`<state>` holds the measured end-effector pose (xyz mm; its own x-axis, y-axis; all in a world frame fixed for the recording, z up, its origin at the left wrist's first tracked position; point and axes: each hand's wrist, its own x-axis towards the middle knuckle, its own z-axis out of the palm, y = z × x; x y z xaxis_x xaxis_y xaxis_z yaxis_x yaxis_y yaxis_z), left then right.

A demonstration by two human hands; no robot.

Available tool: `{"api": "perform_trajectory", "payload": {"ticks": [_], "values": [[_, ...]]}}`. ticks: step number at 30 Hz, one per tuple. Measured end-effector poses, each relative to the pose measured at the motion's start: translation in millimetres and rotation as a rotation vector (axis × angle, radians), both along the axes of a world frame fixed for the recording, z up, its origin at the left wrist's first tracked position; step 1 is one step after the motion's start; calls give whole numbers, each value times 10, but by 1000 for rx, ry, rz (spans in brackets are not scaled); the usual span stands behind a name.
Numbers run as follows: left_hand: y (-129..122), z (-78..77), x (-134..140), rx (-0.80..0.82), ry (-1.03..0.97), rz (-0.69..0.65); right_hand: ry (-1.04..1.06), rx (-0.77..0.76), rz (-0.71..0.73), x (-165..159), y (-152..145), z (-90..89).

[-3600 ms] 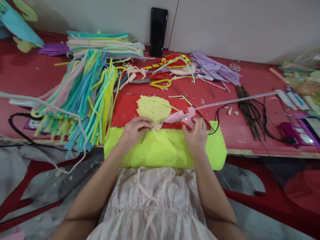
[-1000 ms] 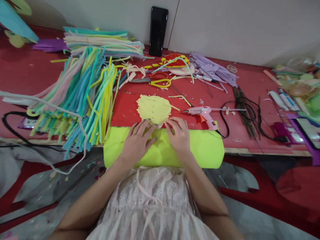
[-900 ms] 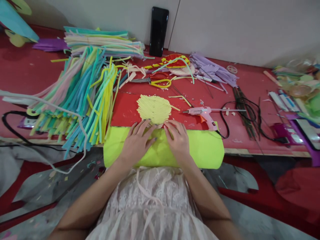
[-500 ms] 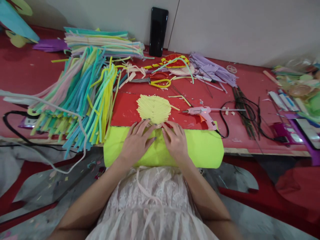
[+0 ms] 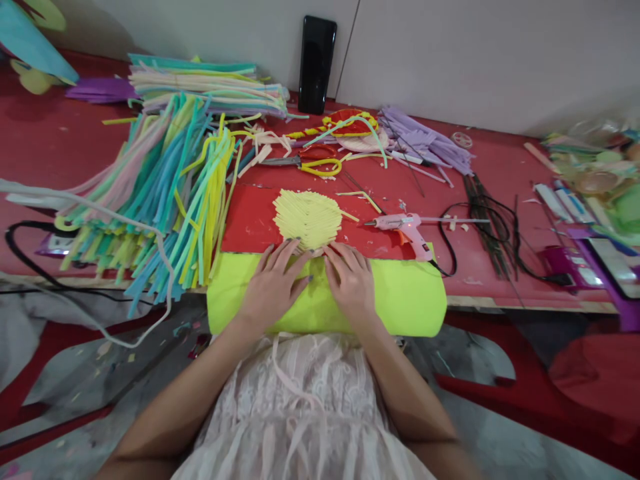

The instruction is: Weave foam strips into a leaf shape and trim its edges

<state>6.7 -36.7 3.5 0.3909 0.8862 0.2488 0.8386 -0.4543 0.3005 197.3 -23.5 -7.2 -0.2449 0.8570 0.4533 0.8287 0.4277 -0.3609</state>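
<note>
A leaf-shaped piece of pale yellow pipe cleaners (image 5: 309, 215), its rows slanting to a middle line, lies on a red mat (image 5: 245, 213). My left hand (image 5: 275, 277) rests flat at the piece's lower left edge, fingers stretched and the thumb apart. Across from it, my right hand (image 5: 350, 273) lies at the lower right edge, fingers also stretched out. The fingertips touch the bottom of the piece, whose lowest tip they partly hide. Both palms are over a bright yellow-green sheet (image 5: 410, 293) at the table's front edge. A pink glue gun (image 5: 407, 230) lies right of the piece.
Bundles of coloured pipe cleaners (image 5: 170, 180) fill the left. Behind the mat lie yellow-handled scissors (image 5: 320, 165) and purple pipe cleaners (image 5: 425, 137). A black phone (image 5: 317, 65) leans on the wall. Black cords (image 5: 517, 247) and dark wire stems (image 5: 487, 233) are on the right.
Hardly anything differs. My hands stay at the lower edge of the yellow piece, with only a very slight shift of the fingertips.
</note>
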Motion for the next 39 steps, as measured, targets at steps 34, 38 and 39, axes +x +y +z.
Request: {"api": "perform_trajectory", "payload": {"ticks": [34, 38, 39], "values": [[667, 91, -88, -120, -283, -67, -18, 11, -25, -7, -6, -3], [725, 128, -84, -161, -247, -80, -6, 5, -30, -12, -9, -9], [734, 133, -85, -166, -244, -84, -3, 4, -30, -11, -10, -12]]}}
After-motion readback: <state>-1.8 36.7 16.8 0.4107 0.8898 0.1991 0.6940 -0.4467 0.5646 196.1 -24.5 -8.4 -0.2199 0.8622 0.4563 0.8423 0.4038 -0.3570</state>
